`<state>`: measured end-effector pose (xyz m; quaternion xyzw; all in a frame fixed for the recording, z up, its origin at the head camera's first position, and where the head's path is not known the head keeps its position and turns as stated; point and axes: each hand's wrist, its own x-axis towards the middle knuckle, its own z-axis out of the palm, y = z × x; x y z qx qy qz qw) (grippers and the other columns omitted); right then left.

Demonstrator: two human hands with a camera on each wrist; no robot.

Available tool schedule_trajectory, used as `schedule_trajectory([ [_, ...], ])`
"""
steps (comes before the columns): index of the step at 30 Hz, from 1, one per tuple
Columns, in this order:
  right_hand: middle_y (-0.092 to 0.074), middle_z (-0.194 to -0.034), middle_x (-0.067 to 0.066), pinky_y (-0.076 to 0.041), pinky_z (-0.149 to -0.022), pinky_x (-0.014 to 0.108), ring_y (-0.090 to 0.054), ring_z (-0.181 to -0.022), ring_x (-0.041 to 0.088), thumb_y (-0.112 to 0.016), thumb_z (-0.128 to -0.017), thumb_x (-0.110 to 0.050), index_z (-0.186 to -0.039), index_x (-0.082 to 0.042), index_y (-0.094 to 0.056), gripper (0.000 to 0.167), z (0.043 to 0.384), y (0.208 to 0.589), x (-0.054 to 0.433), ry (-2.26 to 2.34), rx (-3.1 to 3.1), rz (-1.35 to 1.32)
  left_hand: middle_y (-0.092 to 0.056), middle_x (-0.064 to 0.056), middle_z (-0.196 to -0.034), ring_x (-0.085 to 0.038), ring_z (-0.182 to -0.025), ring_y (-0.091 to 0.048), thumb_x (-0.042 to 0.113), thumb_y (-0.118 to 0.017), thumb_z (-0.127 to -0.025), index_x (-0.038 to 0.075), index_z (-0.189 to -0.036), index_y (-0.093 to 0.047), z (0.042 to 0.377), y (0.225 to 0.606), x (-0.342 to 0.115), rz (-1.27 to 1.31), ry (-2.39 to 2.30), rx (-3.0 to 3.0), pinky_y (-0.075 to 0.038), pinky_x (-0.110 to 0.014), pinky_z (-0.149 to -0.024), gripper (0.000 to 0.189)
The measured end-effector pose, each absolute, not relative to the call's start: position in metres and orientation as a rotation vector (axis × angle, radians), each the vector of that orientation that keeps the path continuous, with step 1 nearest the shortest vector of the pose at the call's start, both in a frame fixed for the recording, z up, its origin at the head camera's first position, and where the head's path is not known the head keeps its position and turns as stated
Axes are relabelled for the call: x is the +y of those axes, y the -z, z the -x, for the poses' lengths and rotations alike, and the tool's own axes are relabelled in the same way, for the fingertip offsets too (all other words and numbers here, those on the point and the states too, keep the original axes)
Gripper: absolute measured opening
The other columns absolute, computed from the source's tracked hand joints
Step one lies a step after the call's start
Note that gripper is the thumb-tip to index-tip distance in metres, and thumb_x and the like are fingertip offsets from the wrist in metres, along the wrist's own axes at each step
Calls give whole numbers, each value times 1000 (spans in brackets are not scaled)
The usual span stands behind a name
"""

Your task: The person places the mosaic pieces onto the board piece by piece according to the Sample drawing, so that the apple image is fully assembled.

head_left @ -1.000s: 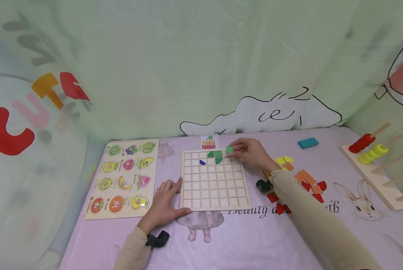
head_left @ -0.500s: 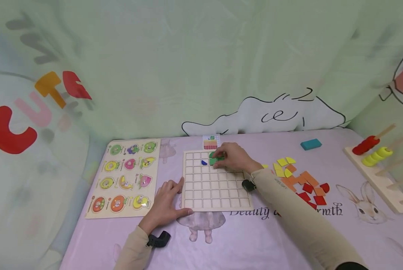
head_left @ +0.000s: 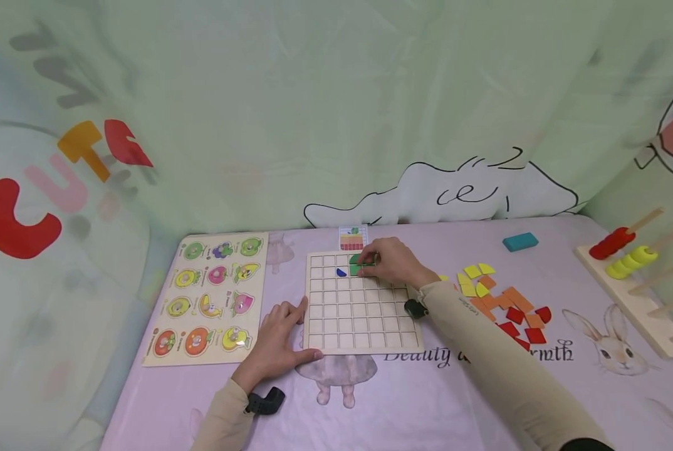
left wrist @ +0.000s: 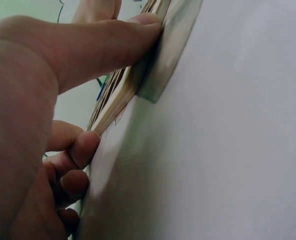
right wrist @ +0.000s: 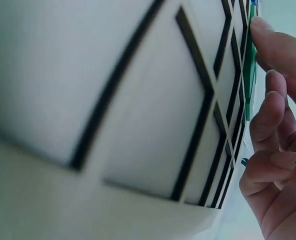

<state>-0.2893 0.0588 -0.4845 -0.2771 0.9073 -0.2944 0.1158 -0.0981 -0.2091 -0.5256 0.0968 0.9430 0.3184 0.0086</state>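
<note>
A wooden grid board [head_left: 348, 326] lies flat on the cloth. My left hand [head_left: 277, 341] holds its near left corner, thumb on the front edge and index finger against the left side; other fingers [left wrist: 74, 182] curl below. Over the board's far part, my right hand [head_left: 391, 260] pinches a green square tile [head_left: 354, 270] with thumb and index finger, right at the grid. Behind it sits a green rounded tile [head_left: 354, 259]; other green tiles [right wrist: 248, 82] are mostly covered by the hand. A small blue tile [head_left: 341, 272] rests in a cell to the left.
A picture card [head_left: 353, 237] stands behind the board. Loose yellow tiles [head_left: 467, 289], orange tiles [head_left: 515, 299] and red tiles [head_left: 535, 336] lie to the right. A fruit puzzle [head_left: 202, 335] is at left, a teal block [head_left: 520, 242] and a bead rack [head_left: 624, 300] at right.
My right hand has moved left and nearer with the green square tile, from the board's far edge to beside the blue tile's column. The left hand keeps its place.
</note>
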Motion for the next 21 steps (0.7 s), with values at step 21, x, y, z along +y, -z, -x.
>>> schedule_trajectory([
  [21,-73,-97,8,-50,-70,32,-60,-89,25,-80,-96,-25,-112,-4,-78,26,294,456,183,750,2739,520,-50,4,-109,-14,-100,-40,46,-94,-76,8,-163,-40,95,522,-208,-273,-949,2936,-35,-35,-89,109],
])
